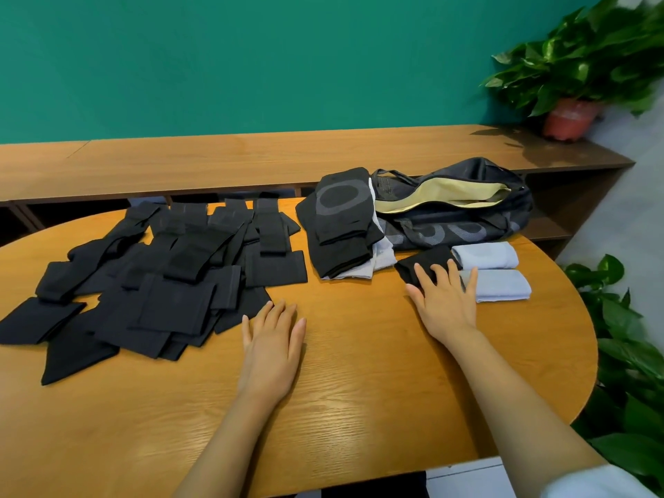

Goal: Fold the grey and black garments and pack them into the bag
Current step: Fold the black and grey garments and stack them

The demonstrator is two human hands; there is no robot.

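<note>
A dark bag (467, 221) with a yellow lining lies open at the back right of the wooden table (359, 407). A stack of black and grey garments (341, 228) leans beside it. Two folded grey pieces (485, 255) (503, 285) lie in front of the bag. My right hand (443, 300) lies flat with straight fingers on a folded black piece (424, 264) next to them. A spread pile of several black garments (161, 274) covers the left of the table. My left hand (273, 346) rests flat on the bare wood by the pile's right edge.
A long wooden shelf (251, 159) runs behind the table under a green wall. A potted plant (571, 116) stands on its right end. More green leaves (628, 372) crowd the table's right edge.
</note>
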